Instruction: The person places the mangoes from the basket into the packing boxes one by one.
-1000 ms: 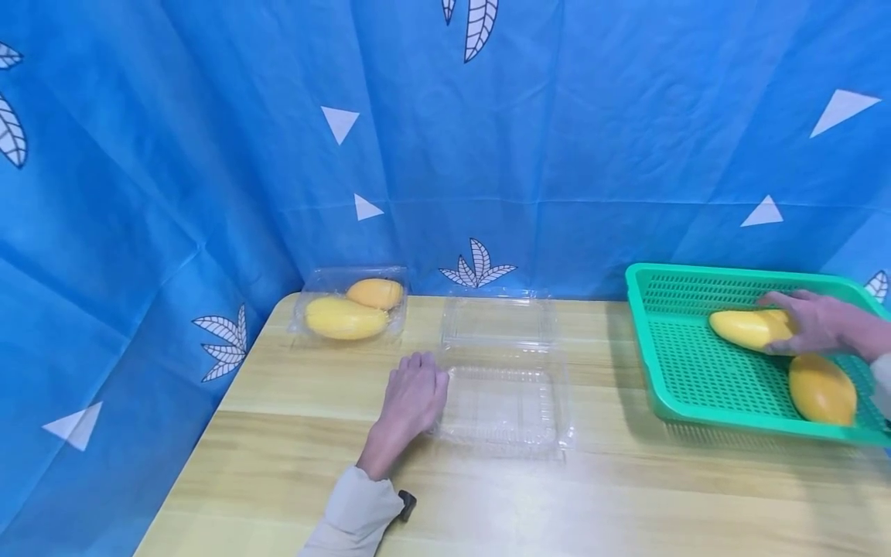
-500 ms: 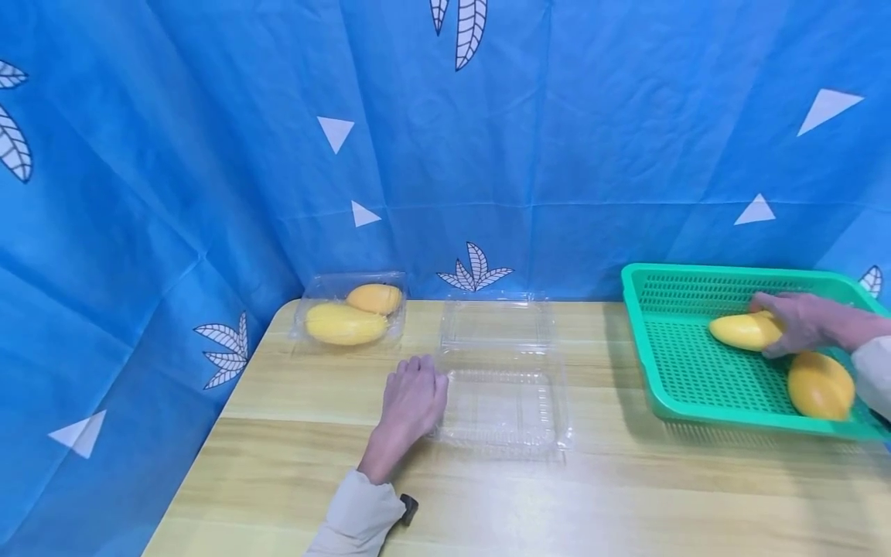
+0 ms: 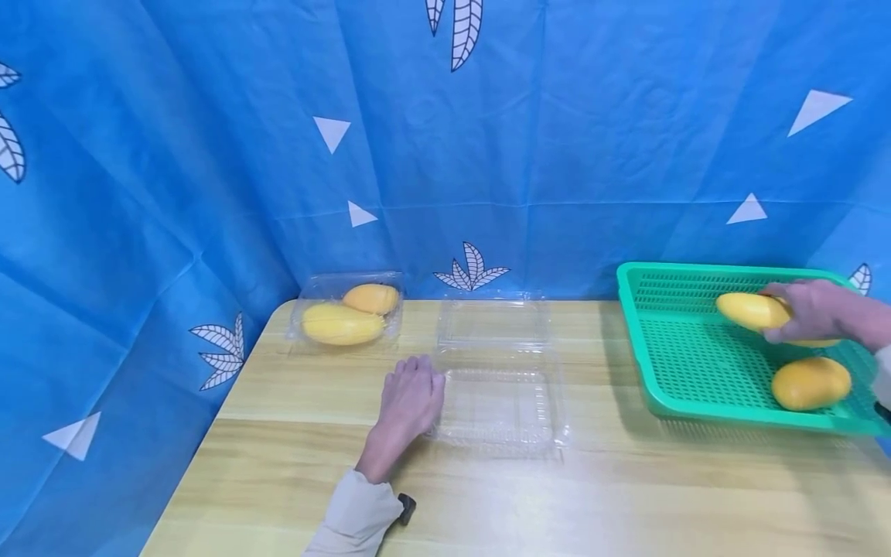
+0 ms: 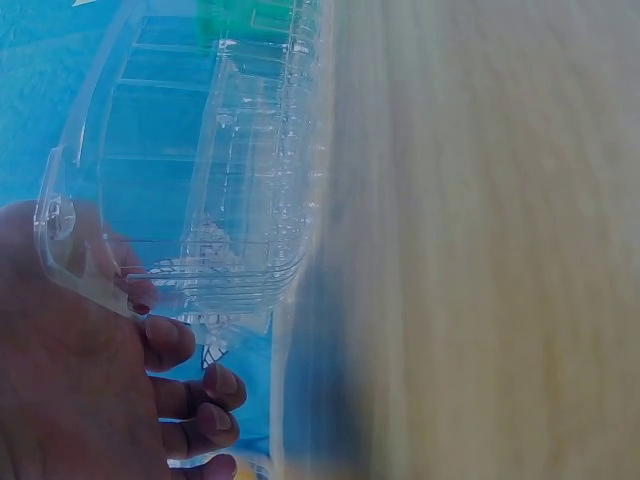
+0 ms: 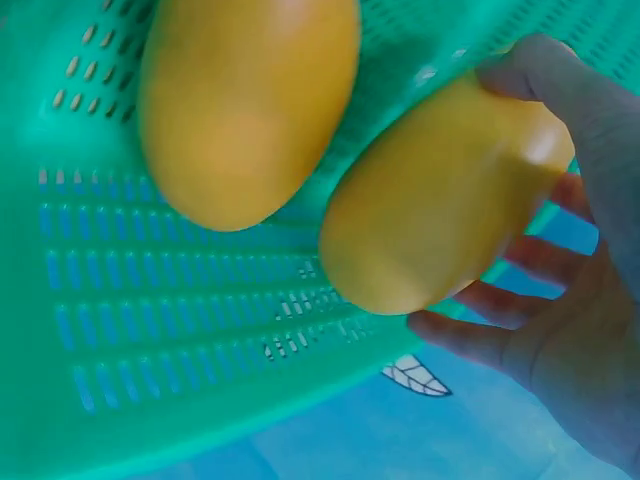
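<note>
My right hand (image 3: 810, 309) grips a long yellow mango (image 3: 752, 311) over the green basket (image 3: 647, 379). In the right wrist view, thumb and fingers lie around this mango (image 5: 440, 200), near the basket wall. A second, orange-yellow mango (image 3: 810, 383) rests on the basket floor, nearer the front. At the left edge of an open clear plastic clamshell box (image 3: 501, 410), my left hand (image 3: 407, 398) pinches the rim with curled fingers. The left wrist view shows this hand (image 4: 80, 350) at the corner of the box (image 4: 160, 180), some fingertips seen through the plastic.
Another clear box (image 3: 397, 333) at the back left holds a yellow fruit (image 3: 341, 323) and a smaller orange one (image 3: 371, 299). A blue patterned curtain (image 3: 445, 155) hangs behind and left of the wooden table (image 3: 299, 418).
My right hand has lifted the yellow mango slightly off the basket floor. The other mango has rolled or turned to lie sideways. The left hand stays at the box edge.
</note>
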The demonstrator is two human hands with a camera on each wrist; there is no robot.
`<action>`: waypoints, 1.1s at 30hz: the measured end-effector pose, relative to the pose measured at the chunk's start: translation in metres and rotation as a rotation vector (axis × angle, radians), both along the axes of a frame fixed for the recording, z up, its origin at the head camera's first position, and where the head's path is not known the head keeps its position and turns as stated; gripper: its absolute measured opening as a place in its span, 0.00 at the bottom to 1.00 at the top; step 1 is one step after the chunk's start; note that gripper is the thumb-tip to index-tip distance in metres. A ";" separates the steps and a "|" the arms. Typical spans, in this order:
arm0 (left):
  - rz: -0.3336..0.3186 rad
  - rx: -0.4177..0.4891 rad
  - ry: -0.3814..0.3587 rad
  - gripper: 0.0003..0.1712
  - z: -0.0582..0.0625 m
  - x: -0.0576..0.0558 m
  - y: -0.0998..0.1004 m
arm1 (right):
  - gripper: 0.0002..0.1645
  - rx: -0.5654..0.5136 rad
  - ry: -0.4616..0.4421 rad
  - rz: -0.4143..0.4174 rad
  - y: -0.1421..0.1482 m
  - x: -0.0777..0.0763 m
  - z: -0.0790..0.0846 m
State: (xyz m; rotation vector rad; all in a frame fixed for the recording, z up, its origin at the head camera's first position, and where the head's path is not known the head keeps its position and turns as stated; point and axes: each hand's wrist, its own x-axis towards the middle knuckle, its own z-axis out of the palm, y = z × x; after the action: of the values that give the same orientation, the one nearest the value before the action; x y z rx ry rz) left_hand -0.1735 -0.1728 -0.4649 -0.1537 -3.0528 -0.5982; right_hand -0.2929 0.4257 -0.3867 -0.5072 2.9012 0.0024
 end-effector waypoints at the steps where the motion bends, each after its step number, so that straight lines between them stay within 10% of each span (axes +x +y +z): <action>1: 0.003 0.000 -0.004 0.12 0.000 0.000 0.000 | 0.44 -0.016 0.006 -0.008 -0.002 0.002 0.003; 13: 0.027 0.020 -0.013 0.13 0.001 0.002 -0.005 | 0.43 -0.147 0.041 -0.093 -0.030 0.026 0.044; 24: 0.005 0.021 -0.028 0.12 -0.001 0.001 -0.001 | 0.42 -0.364 0.238 -0.107 -0.072 0.065 0.042; 33: 0.003 0.030 -0.020 0.12 0.002 0.002 -0.001 | 0.47 -0.489 0.175 -0.210 -0.102 0.085 0.058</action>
State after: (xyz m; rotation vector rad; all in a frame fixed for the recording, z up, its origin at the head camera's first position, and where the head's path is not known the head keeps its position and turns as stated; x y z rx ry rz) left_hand -0.1720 -0.1737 -0.4628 -0.1434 -3.0612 -0.6492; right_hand -0.2074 0.3235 -0.3289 -0.2785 3.1052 -0.7412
